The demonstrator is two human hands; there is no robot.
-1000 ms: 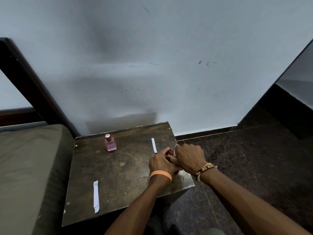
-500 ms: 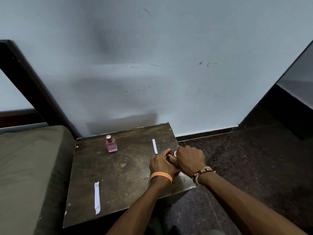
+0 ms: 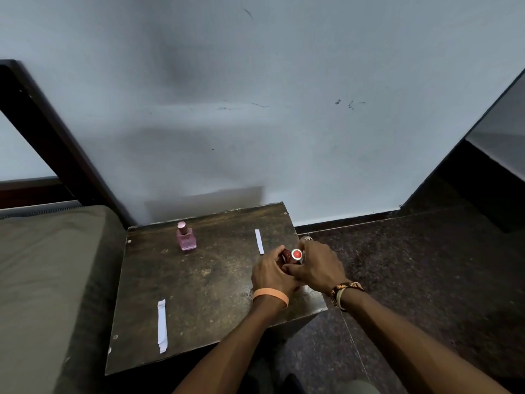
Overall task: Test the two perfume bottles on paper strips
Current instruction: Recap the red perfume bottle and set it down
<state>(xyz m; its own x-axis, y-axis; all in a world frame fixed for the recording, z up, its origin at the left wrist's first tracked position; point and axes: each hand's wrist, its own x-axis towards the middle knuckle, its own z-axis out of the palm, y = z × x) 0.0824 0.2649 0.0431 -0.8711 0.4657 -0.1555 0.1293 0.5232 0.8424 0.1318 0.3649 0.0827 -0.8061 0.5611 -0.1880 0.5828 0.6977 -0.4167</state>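
Red bottle (image 3: 285, 255): mostly hiding behind both hands (long axis unclear).
Left hand (image 3: 271, 273): gripping its body.
Right hand (image 3: 319, 264): gripping the cap (image 3: 296, 254), facing up.

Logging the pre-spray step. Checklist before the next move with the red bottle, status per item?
1. Left hand grips red bottle: ok.
2. Right hand grips its cap; cap fully off: cannot tell.
3. Far paper strip flat, free, beside the hands: ok.
4. Pink bottle upright, capped, apart from the hands: ok.
5. Near paper strip lying free on table: ok.
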